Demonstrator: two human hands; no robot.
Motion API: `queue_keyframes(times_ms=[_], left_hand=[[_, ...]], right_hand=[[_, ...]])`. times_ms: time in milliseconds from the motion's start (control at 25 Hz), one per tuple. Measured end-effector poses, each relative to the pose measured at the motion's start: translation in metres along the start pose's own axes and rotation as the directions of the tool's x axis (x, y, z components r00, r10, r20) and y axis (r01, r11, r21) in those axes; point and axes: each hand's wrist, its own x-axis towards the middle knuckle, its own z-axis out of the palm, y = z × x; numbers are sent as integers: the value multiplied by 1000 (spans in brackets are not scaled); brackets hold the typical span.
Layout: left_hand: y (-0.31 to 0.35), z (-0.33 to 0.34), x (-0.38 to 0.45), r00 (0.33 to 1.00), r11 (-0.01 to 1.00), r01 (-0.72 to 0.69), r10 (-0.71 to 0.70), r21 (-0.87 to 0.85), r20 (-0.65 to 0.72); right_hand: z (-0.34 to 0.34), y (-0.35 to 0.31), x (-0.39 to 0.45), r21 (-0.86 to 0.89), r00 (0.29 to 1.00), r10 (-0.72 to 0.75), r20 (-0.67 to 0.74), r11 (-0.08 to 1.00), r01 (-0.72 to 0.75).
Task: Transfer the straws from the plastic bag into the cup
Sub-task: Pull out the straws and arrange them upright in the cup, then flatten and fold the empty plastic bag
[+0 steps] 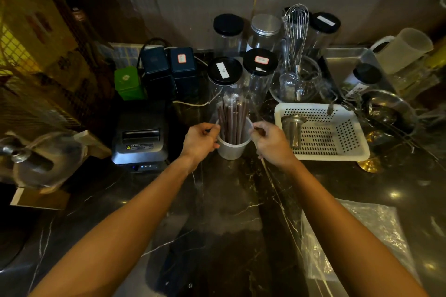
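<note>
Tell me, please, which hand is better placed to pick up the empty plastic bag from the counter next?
Right, probably. The plastic bag lies flat on the counter beside the right forearm, while the left hand is across the cup from it. The right hand need only draw back.

Drinks-shop counter: receipt printer [140, 138], jars [259, 75], whisk [296, 29].

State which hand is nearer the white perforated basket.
Right. The right hand is at the cup's right side, just left of the white perforated basket; the left hand is on the cup's far side.
</note>
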Motion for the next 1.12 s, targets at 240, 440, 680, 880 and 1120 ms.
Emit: queue_keyframes(times_ms=[240,440,680,880,1120], left_hand=[[0,2,-28,995,987,95,-94,133,-19],[-5,38,-67,992,981,113,-120,159,36],[-6,124,-113,892,966,120,-207,231,402],[-11,181,-142,819,943,173,-297,284,490],[-31,223,-171,782,936,224,-340,273,523]], right_hand=[[-9,1,-26,-62,1000,-4,12,998,4],[-31,17,-75,-86,997,57,-61,994,-62],[-65,64,-153,-202,958,223,-179,945,-257],[-78,103,-216,-253,948,217,-234,928,-274],[-74,158,-271,-404,947,295,-126,857,-321]])
